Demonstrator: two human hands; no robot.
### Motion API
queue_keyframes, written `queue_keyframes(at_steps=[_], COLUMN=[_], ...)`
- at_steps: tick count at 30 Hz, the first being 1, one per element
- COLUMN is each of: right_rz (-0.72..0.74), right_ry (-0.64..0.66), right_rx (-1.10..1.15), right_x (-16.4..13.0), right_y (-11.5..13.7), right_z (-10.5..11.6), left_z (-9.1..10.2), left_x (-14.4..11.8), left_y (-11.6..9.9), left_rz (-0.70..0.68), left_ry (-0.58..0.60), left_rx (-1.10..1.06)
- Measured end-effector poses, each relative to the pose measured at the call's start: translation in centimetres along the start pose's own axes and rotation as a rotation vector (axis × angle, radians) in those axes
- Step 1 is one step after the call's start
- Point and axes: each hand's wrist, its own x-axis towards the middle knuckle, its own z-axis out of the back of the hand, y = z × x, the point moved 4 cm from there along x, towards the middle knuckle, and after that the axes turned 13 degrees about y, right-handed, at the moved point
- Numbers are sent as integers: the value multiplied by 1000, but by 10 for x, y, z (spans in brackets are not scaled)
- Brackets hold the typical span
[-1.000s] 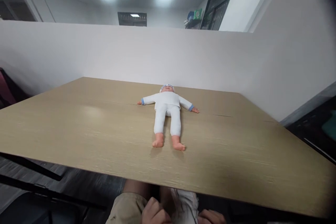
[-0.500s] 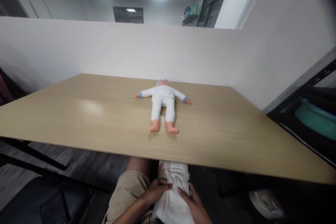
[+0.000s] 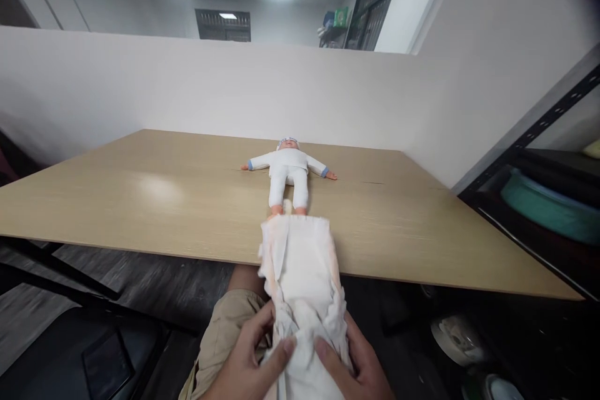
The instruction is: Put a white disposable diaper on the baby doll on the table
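Note:
A white diaper (image 3: 307, 262) is unfolded lengthwise in front of me, its far end raised over the table's front edge and covering the doll's feet from view. My left hand (image 3: 257, 350) grips its left side, the thumb pressed on top. On the opposite side my right hand (image 3: 351, 359) holds it the same way, fingers tucked underneath. A baby doll (image 3: 288, 169) lies on its back on the table, arms spread, in a white outfit with blue cuffs and a patterned cap, its legs pointing toward me.
The wooden table (image 3: 187, 212) meets a white partition wall (image 3: 210, 87). On the left, a black chair (image 3: 47, 350) carries a dark phone-like slab (image 3: 107, 362). At right stands a black metal shelf (image 3: 553, 112) with a teal container (image 3: 548, 206). A white round object (image 3: 457, 340) is below the table.
Both hands have lifted the diaper from my lap and stretched it forward, up past the table edge. The view has shifted slightly to the right.

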Motion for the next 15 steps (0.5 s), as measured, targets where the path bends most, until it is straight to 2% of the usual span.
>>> queue_keyframes(at_steps=[3,6,9,12,15], right_rz=[97,160,172,114,76], right_ry=[67,96,81,29,-137], right_rx=[22,-17,-110,-271,-458], right_x=[39,73,91,92,84], right_y=[20,20,10,-3,-10], right_z=[-13,-18,-16,-7,11], left_z=[9,26,41,47,47], left_x=[29,56,71,76,73], left_y=[-15,-13,5,31,51], left_rz=[-49,-95,-69,31,78], left_ry=[6,-39,-86,-94,-116], left_rx=[-62,-76,-121,-202,-232])
